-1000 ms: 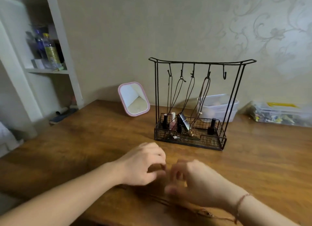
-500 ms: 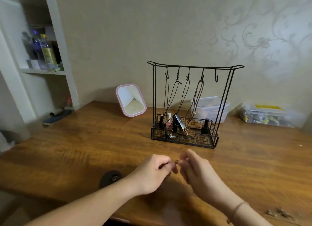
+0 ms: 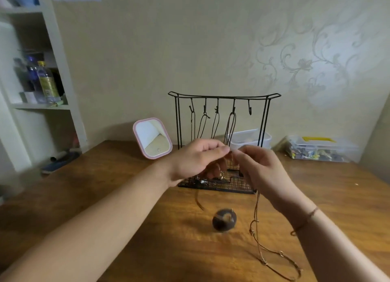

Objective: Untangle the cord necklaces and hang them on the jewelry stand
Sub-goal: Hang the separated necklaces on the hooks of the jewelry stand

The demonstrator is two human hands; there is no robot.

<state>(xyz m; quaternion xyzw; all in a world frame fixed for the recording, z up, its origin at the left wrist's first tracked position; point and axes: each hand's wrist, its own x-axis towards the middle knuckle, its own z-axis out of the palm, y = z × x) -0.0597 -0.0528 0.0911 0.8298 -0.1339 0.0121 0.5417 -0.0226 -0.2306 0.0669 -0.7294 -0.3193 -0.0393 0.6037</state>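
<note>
Both hands [image 3: 230,161] pinch the cord necklace [image 3: 256,224] dangling below.

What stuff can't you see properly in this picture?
All in the head view:
- Where the left hand and right hand pinch the brown cord necklace: the fingers cover that spot.
- The basket of the jewelry stand: both hands hide most of it.
- The round dark thing on the table: too blurred to name.
- What fills the clear box: too small.
</note>
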